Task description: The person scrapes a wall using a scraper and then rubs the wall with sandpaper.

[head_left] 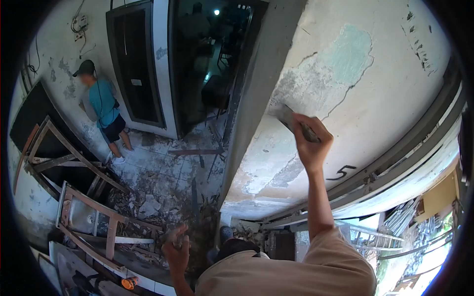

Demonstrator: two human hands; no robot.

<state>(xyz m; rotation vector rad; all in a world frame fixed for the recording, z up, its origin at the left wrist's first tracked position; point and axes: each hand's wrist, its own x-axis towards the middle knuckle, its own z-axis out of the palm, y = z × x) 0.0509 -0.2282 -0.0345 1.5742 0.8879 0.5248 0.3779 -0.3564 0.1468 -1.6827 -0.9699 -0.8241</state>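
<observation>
- Your right hand (pixel 313 138) is raised in front of you, fingers curled firmly around the handle of a flat, grey scraper (pixel 285 118).
- The scraper points up and to the left, its blade at the wall (pixel 395 84), by the lower edge of a rough grey patch (pixel 311 79); whether it touches cannot be told for certain.
- Your left hand (pixel 177 251) hangs low, away from the wall, its fingers loosely bent and parted, with nothing visible in them.
- Above the blade, the off-white paint gives way to a pale turquoise patch (pixel 349 54), with a dark crack running down beside it.
- Below and to the right of your right hand, a black number 5 (pixel 340 172) is marked on the wall.
- Further off on the left, a person (pixel 103 106) in a teal shirt and dark cap stands facing another wall.
- Broken rubble (pixel 148 204) and a wooden frame (pixel 112 237) lie on the floor at lower left.
</observation>
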